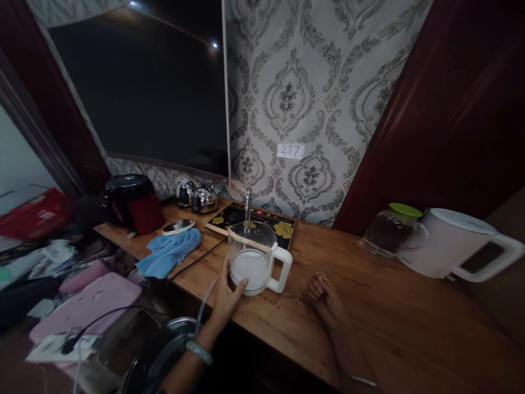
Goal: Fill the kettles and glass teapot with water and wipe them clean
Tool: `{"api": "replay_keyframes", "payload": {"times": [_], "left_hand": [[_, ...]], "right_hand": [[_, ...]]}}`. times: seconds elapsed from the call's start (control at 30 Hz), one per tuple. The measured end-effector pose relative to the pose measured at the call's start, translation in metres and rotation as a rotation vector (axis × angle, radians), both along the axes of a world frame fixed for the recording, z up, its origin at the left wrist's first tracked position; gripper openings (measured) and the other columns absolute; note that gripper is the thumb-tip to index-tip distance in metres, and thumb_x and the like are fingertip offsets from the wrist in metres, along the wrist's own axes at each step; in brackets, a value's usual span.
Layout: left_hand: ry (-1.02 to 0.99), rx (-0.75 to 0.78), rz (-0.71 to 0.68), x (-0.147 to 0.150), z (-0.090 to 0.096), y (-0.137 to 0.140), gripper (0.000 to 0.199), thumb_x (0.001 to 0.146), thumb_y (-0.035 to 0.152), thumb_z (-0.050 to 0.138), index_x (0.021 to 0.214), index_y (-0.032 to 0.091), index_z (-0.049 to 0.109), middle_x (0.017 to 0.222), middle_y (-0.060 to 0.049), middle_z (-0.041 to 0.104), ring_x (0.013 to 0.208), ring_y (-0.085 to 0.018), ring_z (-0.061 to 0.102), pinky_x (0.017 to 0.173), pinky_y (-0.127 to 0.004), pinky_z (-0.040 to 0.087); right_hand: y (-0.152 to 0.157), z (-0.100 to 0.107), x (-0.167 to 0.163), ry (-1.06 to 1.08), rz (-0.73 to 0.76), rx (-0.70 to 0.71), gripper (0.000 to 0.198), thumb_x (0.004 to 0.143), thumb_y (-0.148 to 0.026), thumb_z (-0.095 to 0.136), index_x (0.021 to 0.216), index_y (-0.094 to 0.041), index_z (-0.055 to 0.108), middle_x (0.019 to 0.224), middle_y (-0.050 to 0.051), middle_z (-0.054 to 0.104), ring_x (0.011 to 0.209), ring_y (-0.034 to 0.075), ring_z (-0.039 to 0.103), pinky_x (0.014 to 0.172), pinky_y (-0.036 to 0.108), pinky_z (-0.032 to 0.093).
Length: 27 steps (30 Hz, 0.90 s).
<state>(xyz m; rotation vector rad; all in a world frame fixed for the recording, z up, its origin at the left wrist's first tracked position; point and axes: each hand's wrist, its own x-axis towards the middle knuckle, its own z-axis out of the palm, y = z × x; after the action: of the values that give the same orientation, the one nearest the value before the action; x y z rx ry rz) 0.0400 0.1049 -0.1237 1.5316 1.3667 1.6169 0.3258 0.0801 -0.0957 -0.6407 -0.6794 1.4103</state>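
My left hand (pixel 228 290) is wrapped round the lower left side of a clear glass kettle (pixel 248 265), thumb across its front. The kettle stands lidless near the front of the wooden counter, its white handle turned to the right. Its inner base looks whitish, and drops or specks dot the glass wall. My right hand (pixel 322 290) is curled into a loose fist over the counter, right of the handle and apart from it; nothing shows in it. Directly behind the kettle is a black tea stove with gold flowers (pixel 283 229) and a thin metal spout (pixel 248 205).
A blue cloth (pixel 170 251) and a round lid (pixel 178 226) lie left, near two steel kettles (pixel 205 198) and a red-black appliance (pixel 139 205). Right stand a green-lidded glass jug (pixel 385 232) and a white pitcher (pixel 447 243). Below the counter edge is a dark basin (pixel 164 350).
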Motion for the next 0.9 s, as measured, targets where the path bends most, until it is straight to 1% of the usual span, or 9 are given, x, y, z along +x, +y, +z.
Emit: {"api": "replay_keyframes", "payload": {"times": [0.17, 0.3, 0.4, 0.53, 0.7, 0.83, 0.9], "left_hand": [[-0.009, -0.004, -0.020, 0.0004, -0.0024, 0.0002, 0.089, 0.077, 0.055, 0.069, 0.150, 0.018, 0.035, 0.153, -0.018, 0.042, 0.141, -0.033, 0.042, 0.119, -0.053, 0.031], [0.015, 0.001, -0.011, 0.0005, -0.0023, -0.0005, 0.088, 0.078, 0.055, 0.068, 0.150, 0.019, 0.034, 0.153, -0.017, 0.043, 0.142, -0.033, 0.041, 0.119, -0.053, 0.031], [0.032, 0.009, 0.006, 0.0002, -0.0023, -0.0006, 0.087, 0.078, 0.054, 0.068, 0.150, 0.020, 0.035, 0.151, -0.017, 0.044, 0.142, -0.033, 0.041, 0.118, -0.054, 0.031], [0.028, 0.018, -0.011, -0.0005, -0.0036, 0.0008, 0.087, 0.078, 0.054, 0.068, 0.150, 0.019, 0.035, 0.153, -0.017, 0.043, 0.142, -0.033, 0.041, 0.118, -0.053, 0.032], [0.048, 0.009, -0.020, -0.0001, -0.0035, 0.0005, 0.088, 0.078, 0.055, 0.068, 0.150, 0.017, 0.034, 0.154, -0.018, 0.041, 0.143, -0.033, 0.040, 0.118, -0.053, 0.032], [0.030, 0.000, -0.024, 0.0015, -0.0016, -0.0018, 0.089, 0.078, 0.054, 0.068, 0.151, 0.017, 0.032, 0.156, -0.019, 0.037, 0.144, -0.034, 0.037, 0.119, -0.054, 0.030], [0.026, -0.001, -0.028, 0.0018, -0.0009, -0.0023, 0.089, 0.079, 0.053, 0.068, 0.151, 0.017, 0.031, 0.155, -0.019, 0.038, 0.144, -0.033, 0.038, 0.119, -0.053, 0.029]], "right_hand": [[-0.0018, 0.0006, -0.0012, 0.003, 0.070, 0.019, 0.043, 0.074, -0.053, 0.079, 0.060, -0.021, 0.053, 0.051, -0.008, 0.028, 0.046, 0.007, 0.023, 0.042, 0.020, 0.025], [-0.0021, 0.0021, -0.0028, 0.021, 0.088, 0.007, 0.046, 0.077, -0.052, 0.077, 0.057, -0.021, 0.050, 0.052, -0.008, 0.029, 0.047, 0.008, 0.024, 0.045, 0.021, 0.030], [-0.0020, 0.0026, -0.0033, 0.038, 0.108, -0.002, 0.042, 0.077, -0.049, 0.078, 0.060, -0.021, 0.052, 0.054, -0.007, 0.034, 0.048, 0.008, 0.027, 0.047, 0.021, 0.031], [-0.0023, 0.0018, -0.0037, 0.061, 0.125, -0.045, 0.037, 0.072, -0.045, 0.084, 0.063, -0.021, 0.057, 0.058, -0.006, 0.042, 0.051, 0.007, 0.033, 0.046, 0.020, 0.029], [-0.0047, -0.0017, -0.0036, 0.012, 0.101, -0.096, 0.030, 0.067, -0.040, 0.088, 0.076, -0.022, 0.066, 0.067, -0.003, 0.054, 0.056, 0.008, 0.044, 0.048, 0.020, 0.035], [-0.0050, -0.0026, -0.0030, -0.046, 0.083, -0.102, 0.035, 0.064, -0.044, 0.089, 0.087, -0.024, 0.072, 0.079, 0.001, 0.066, 0.063, 0.012, 0.055, 0.051, 0.022, 0.041], [-0.0044, 0.0001, -0.0077, -0.076, 0.059, -0.096, 0.040, 0.063, -0.046, 0.088, 0.094, -0.025, 0.074, 0.090, 0.004, 0.071, 0.071, 0.015, 0.061, 0.054, 0.024, 0.046]]}}
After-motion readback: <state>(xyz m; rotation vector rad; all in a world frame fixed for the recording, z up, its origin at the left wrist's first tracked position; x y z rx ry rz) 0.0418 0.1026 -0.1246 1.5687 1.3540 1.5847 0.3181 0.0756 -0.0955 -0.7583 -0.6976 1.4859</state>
